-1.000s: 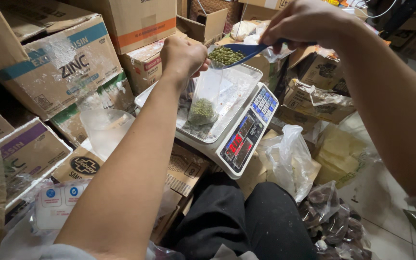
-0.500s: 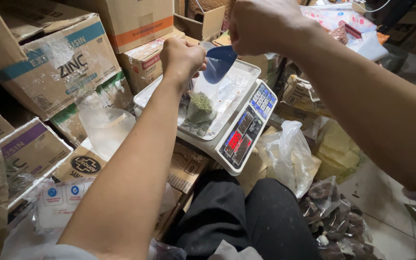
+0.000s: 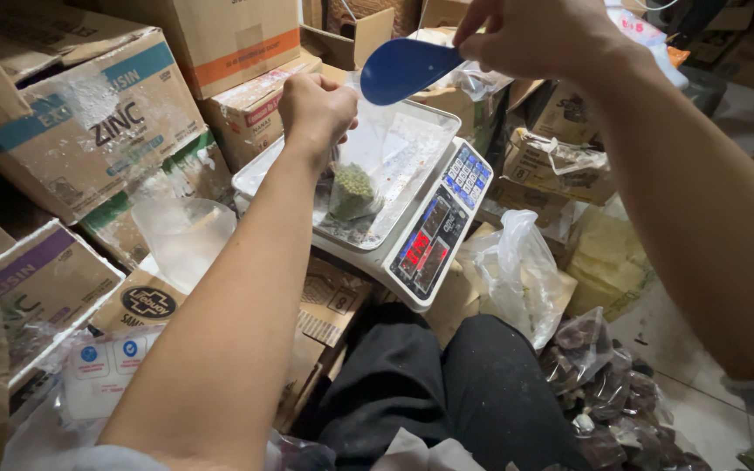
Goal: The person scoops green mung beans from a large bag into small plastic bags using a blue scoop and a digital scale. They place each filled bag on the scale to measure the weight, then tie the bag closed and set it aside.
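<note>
Blue plastic, a small scoop (image 3: 401,68) is pinched by its handle in the right hand (image 3: 538,35), held up above the far edge of a digital scale (image 3: 412,222) with its bowl tipped toward the left; whether anything is left in the bowl cannot be told. The left hand (image 3: 316,109) has its grip closed on the top edge of a clear plastic bag (image 3: 361,170), holding it upright over the scale's metal tray (image 3: 394,166). The bag's bottom rests on the tray and holds a small heap of green grains (image 3: 353,185). The scale's front panel shows lit red digits and a blue keypad. Stacked cardboard boxes (image 3: 89,113) crowd the left and far sides, with an empty clear tub (image 3: 183,235) just left of the scale. To the right lie a crumpled clear bag (image 3: 517,270) and filled bags of dark pieces (image 3: 599,384) on the floor. The person's black-trousered knees (image 3: 447,384) sit just below the scale.
</note>
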